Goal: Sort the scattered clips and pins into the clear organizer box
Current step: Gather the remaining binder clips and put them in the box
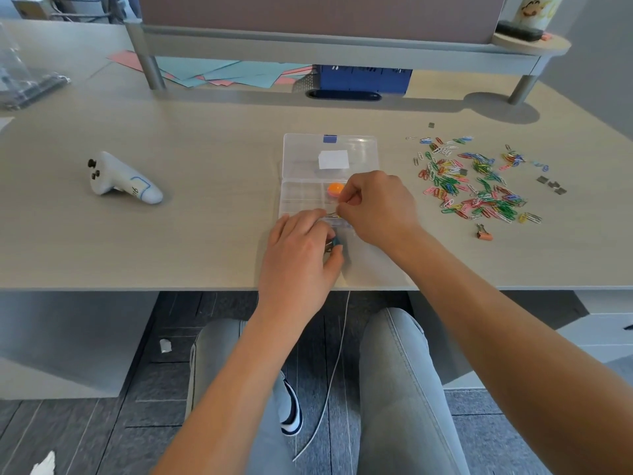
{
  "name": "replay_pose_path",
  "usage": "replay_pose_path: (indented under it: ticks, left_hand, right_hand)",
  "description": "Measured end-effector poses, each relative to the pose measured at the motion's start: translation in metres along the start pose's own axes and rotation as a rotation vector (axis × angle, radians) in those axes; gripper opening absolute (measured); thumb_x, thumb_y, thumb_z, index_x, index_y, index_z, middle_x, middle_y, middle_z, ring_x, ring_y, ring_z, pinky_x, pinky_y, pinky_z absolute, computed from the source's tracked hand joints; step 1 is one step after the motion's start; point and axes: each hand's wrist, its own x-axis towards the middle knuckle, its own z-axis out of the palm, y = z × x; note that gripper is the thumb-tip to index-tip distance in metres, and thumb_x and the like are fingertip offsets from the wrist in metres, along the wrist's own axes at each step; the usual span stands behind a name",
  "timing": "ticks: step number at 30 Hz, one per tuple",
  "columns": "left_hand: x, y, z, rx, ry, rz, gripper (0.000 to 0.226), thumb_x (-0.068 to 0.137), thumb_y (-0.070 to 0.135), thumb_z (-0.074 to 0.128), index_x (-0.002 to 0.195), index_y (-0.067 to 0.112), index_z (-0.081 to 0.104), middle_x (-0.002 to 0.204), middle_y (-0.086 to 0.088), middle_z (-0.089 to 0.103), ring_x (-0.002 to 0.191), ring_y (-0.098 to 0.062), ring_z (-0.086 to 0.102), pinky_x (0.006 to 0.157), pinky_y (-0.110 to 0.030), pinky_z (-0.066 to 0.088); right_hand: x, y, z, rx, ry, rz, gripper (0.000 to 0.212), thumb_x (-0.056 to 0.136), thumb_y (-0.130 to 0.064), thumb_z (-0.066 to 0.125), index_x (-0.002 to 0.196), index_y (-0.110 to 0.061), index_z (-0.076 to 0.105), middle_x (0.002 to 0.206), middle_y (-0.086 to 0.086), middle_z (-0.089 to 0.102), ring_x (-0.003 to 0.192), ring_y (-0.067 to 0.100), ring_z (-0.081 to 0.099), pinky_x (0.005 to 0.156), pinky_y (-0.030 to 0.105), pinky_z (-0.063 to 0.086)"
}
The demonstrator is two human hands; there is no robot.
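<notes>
Both hands meet over the near end of the clear organizer box [298,197], which lies open on the worktop [205,166] with its lid [356,149] folded away from the person. The left hand [298,258] is curled around a small blue binder clip [336,241], with its metal handles just showing between the fingers. The right hand [376,207] pinches something thin and wiry above the nearest compartments (too small to name, probably a clip handle or a pin). An orange round item [335,190] sits in a compartment just beyond the right hand's fingertips.

The pile of coloured paper clips [476,180] is well out to the right of the right hand, along with a few grey binder clips [551,185] and one orange-brown binder clip [484,233], so most of the sorting looks undone.

The risk, as I judge it: the sprung binder clip could slip from the pinch and snap shut or flick away, and the wrists resting close on the light box could nudge it and mix compartments.
</notes>
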Motion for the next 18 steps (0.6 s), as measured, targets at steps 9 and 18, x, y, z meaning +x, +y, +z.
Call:
replay_pose_path:
  ticks: [9, 18]
  left_hand:
    - [0.025, 0.005, 0.001, 0.047, 0.05, -0.035, 0.019, 0.092, 0.03, 0.062, 0.107, 0.02, 0.068, 0.114, 0.004, 0.062, 0.115, -0.021, 0.053, 0.098, -0.041, 0.042]
    - [0.044, 0.011, 0.019, 0.07, -0.011, -0.096, 0.021, 0.094, 0.031, 0.059, 0.111, 0.022, 0.069, 0.117, 0.005, 0.063, 0.116, -0.02, 0.052, 0.099, -0.039, 0.039]
  right_hand:
    - [-0.039, 0.045, -0.023, 0.177, 0.22, 0.055, 0.012, 0.092, -0.022, 0.061, 0.091, -0.022, 0.073, 0.079, -0.009, 0.066, 0.069, 0.008, 0.057, 0.057, 0.025, 0.042]
    - [-0.078, 0.111, -0.055, -0.149, 0.348, 0.36, 0.036, 0.089, -0.038, 0.063, 0.12, -0.02, 0.065, 0.118, 0.002, 0.059, 0.111, 0.024, 0.052, 0.087, 0.037, 0.044]
